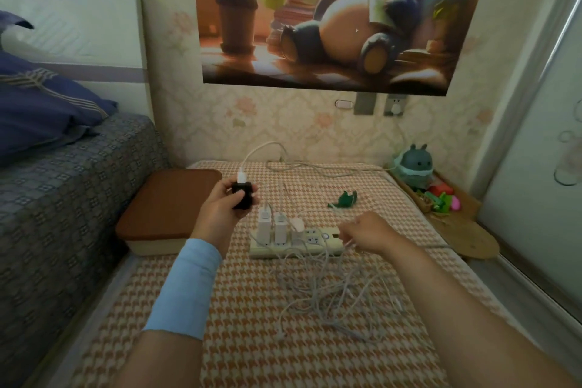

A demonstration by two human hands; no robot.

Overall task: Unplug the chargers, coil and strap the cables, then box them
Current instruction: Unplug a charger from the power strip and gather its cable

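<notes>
Cable tangle nearest, at 6 o'clock of power strip. Left hand grips black charger, held off the strip; right hand pinches tangle strands. Box at 9 o'clock, green straps at 1.

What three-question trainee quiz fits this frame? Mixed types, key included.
1. True or false: the black charger is plugged into the power strip.
2. Multiple choice: the right hand pinches A) white cables, B) nothing, C) a phone.
3. Short answer: is the box open or lidded?
Key: 1 false, the left hand holds it clear of the strip; 2 A; 3 lidded.
</notes>
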